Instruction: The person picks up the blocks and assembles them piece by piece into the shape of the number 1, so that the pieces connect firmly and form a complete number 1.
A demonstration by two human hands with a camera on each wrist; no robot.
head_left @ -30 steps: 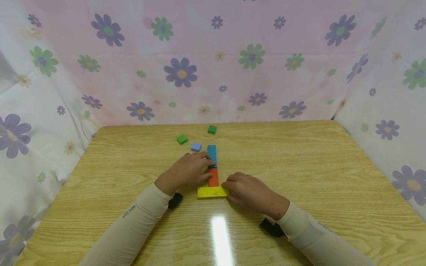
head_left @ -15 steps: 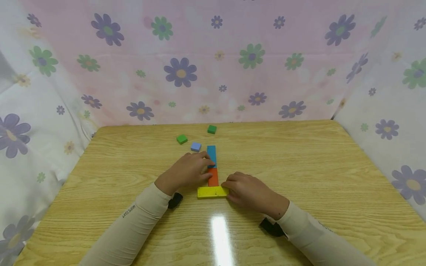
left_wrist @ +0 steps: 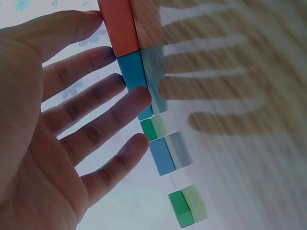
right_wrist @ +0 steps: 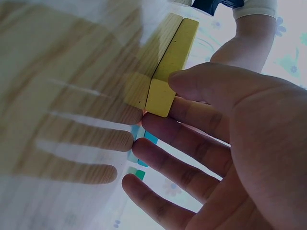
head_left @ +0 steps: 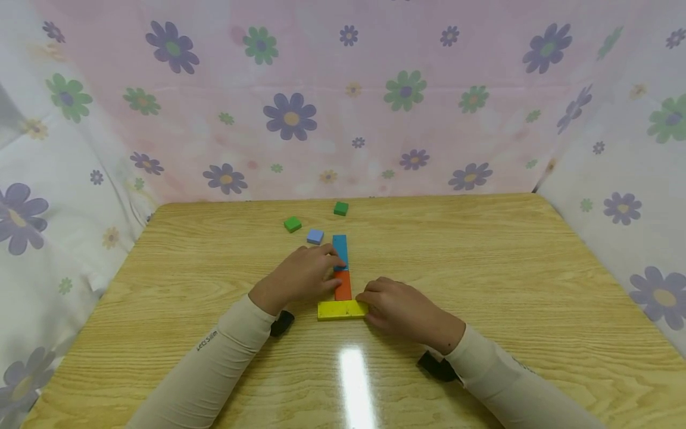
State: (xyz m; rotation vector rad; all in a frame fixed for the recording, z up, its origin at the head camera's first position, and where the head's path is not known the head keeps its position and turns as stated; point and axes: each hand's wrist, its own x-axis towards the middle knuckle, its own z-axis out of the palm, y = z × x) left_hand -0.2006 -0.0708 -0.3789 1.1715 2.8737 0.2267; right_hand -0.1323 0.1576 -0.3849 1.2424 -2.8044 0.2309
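Note:
A yellow block [head_left: 340,310] lies crosswise on the table, with a red block [head_left: 343,286] running away from its far side. A blue block [head_left: 340,244] continues that line, end to end with the red one. My left hand [head_left: 301,273] has its fingers extended; in the left wrist view the thumb is at the side of the red block [left_wrist: 120,26] and fingertips touch the blue block [left_wrist: 132,69]. My right hand [head_left: 402,310] pinches the right end of the yellow block [right_wrist: 172,62] between thumb and index finger, the other fingers spread loosely.
Two small green blocks [head_left: 292,224] and a light blue block [head_left: 315,236] lie beyond the left hand. Flowered cloth [head_left: 343,119] hangs behind and at both sides of the wooden table [head_left: 482,256]. Light glares off the front of the tabletop.

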